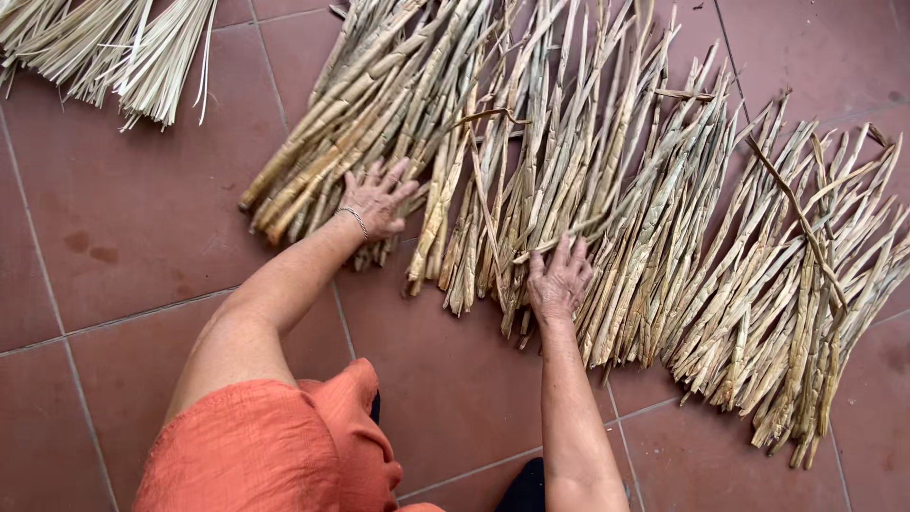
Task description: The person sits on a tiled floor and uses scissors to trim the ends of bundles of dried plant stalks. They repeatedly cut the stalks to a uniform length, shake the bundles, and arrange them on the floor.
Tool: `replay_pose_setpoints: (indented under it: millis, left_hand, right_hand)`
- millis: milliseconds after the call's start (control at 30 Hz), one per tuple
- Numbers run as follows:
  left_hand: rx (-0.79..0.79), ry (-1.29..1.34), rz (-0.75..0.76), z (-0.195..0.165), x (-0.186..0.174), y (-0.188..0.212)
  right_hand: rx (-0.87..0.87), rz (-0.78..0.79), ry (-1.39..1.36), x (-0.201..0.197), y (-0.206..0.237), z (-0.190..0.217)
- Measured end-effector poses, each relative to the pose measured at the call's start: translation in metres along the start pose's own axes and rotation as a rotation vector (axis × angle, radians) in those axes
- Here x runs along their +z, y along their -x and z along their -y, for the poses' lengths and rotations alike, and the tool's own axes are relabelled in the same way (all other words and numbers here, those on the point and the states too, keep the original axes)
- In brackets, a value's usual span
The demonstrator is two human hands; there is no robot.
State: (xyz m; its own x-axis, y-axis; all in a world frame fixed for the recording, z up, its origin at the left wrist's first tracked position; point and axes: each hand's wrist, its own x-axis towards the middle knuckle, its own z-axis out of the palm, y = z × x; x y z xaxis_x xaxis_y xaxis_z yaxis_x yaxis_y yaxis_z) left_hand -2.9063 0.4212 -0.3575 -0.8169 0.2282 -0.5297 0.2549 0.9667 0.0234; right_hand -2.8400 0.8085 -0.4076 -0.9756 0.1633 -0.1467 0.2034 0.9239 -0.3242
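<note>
A wide spread of dried, folded palm-leaf strips point(654, 218) lies on the red tiled floor point(133, 218), fanning from the top centre down to the right. My left hand point(377, 197), with a thin bracelet at the wrist, lies flat with fingers spread on the left bunch of strips. My right hand point(559, 278) presses palm-down on the strips near the middle, close to their cut ends. Neither hand closes around a strip. An orange sleeve point(275, 446) covers my left shoulder.
A second bundle of paler dried leaves point(123, 47) lies at the top left corner. Bare tiles with grout lines show at the left and along the bottom. A few thin loose strips lie crosswise over the spread at the right.
</note>
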Motion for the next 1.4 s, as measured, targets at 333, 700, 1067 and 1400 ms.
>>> replay_pose_setpoints:
  millis: [333, 700, 1067, 1400]
  left_hand:
    - [-0.088, 0.055, -0.305, -0.013, -0.006, -0.019]
    - [0.267, 0.374, -0.435, -0.001, 0.036, -0.052]
    - [-0.521, 0.362, -0.388, 0.159, 0.021, 0.026]
    - [-0.568, 0.473, -0.619, 0.199, 0.038, -0.018]
  right_hand:
    - [-0.077, 0.05, -0.127, 0.012, 0.02, 0.067]
    - [-0.037, 0.001, -0.244, -0.031, -0.009, 0.001]
    - [0.011, -0.164, -0.331, -0.017, 0.012, 0.034]
    - [-0.266, -0.249, -0.369, -0.018, 0.009, 0.013]
